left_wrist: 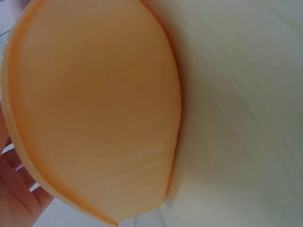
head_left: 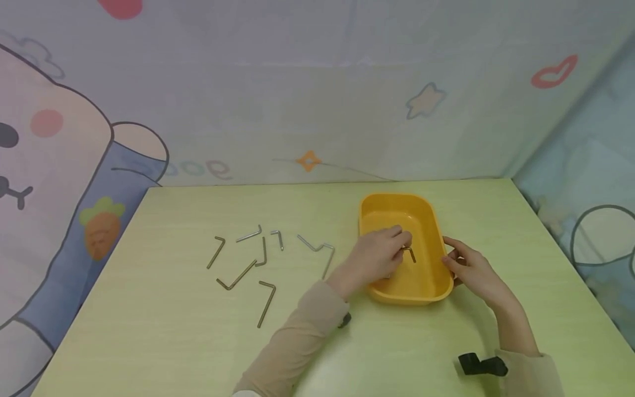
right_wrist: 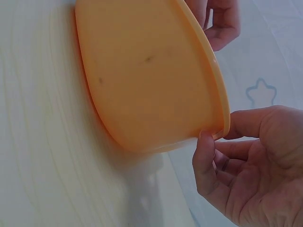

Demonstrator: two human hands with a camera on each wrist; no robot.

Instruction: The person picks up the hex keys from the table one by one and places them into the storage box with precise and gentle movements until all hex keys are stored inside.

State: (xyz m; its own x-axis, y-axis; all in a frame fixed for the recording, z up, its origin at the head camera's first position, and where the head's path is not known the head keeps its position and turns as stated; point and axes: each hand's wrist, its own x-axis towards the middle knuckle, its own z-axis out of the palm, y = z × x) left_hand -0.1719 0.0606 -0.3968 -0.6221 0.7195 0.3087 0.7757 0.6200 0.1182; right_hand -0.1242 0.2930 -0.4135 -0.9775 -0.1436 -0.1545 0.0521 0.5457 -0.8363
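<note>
Nearest to us, our right hand (head_left: 471, 270) rests against the right rim of the yellow tray (head_left: 430, 220). Its thumb and fingers are curled round the lip, pinching it; the right wrist view shows the thumb tip (right_wrist: 204, 156) pressed to the outer wall just under the rim, the other fingers bent on the far side of the edge.

Our left hand (head_left: 374, 255) reaches over the tray's left rim and sits inside it. Its fingertips are drawn together on a small hex key (head_left: 409, 252), which lies low over the tray floor. The key is dark metal and L-shaped: its short arm runs roughly left to right by our fingertips, and its longer arm points down toward the near end of the tray. We cannot tell whether it touches the floor.

The tray is a rounded oblong of plain orange-yellow plastic with a rolled lip, its long axis running away from us, slightly tilted to the left at the far end. It stands on the pale green table (head_left: 173, 342), right of centre.

Further left, well apart from the tray, the loose hex keys (head_left: 258, 256) lie scattered flat on the table, pointing in different directions.
</note>
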